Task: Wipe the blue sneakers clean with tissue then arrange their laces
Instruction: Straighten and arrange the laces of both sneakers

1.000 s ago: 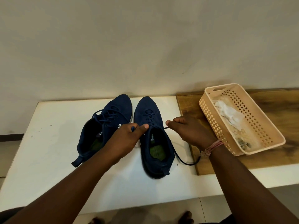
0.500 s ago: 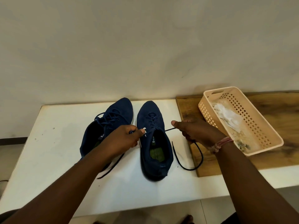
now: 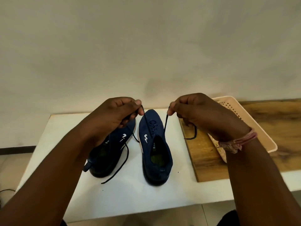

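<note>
Hands first, since that's where the action is: the left hand (image 3: 114,113) is curled up with thumb and fingertips pinching one end of the dark lace (image 3: 165,123), and the right hand (image 3: 195,110) is doing the same on the other end, fingers folded in, thumb tip pressed on the lace. Both hands are raised above the shoes with a gap between them, and each lace end runs down from a pinch to the right sneaker (image 3: 154,149). Loose tails hang out too, one trailing across the table in front of the left sneaker (image 3: 110,150), one dangling under the right hand over the wooden board (image 3: 205,154). A pinkish thread band (image 3: 236,142) sits on the right wrist. Both blue sneakers stand side by side on the white table (image 3: 57,144), toes toward the wall, apart but close, the left one partly hidden by the left forearm. Right of them, the wooden board lies on the table and a peach plastic basket (image 3: 254,126) rests on it, mostly blocked by the right arm so I can't tell what's inside. Plain off-white wall (image 3: 146,46) behind everything, and a bit of pale floor (image 3: 13,160) shows at the left.
</note>
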